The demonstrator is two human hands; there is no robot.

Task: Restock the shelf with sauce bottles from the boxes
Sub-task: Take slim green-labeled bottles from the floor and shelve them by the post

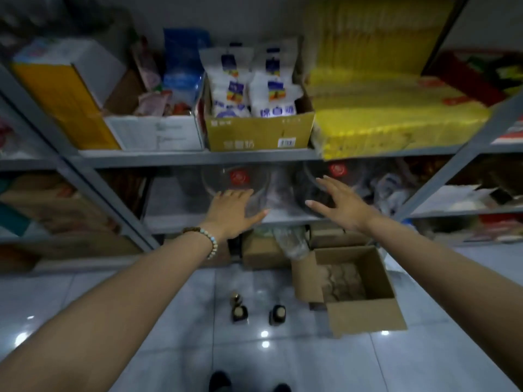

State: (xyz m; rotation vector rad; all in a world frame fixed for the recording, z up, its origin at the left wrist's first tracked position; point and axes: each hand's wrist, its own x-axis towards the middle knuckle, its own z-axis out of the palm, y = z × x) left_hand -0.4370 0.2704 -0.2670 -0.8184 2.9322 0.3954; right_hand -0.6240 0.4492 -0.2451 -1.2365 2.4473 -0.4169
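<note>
Our left hand (230,212) and right hand (341,203) reach over the front edge of the middle shelf (169,222), fingers straight and spread, holding nothing. The left is at a glass bowl (226,179), the right at a second glass bowl (311,179); we cannot tell whether either hand touches. The sauce bottles (240,312) stand on the floor well below both hands, just left of an open cardboard box (368,315), whose brownish contents are too blurred to name. On the upper shelf a yellow carton (259,134) holds white bags (230,91). The bottles stand upright, long axis vertical, caps toward us.
</note>
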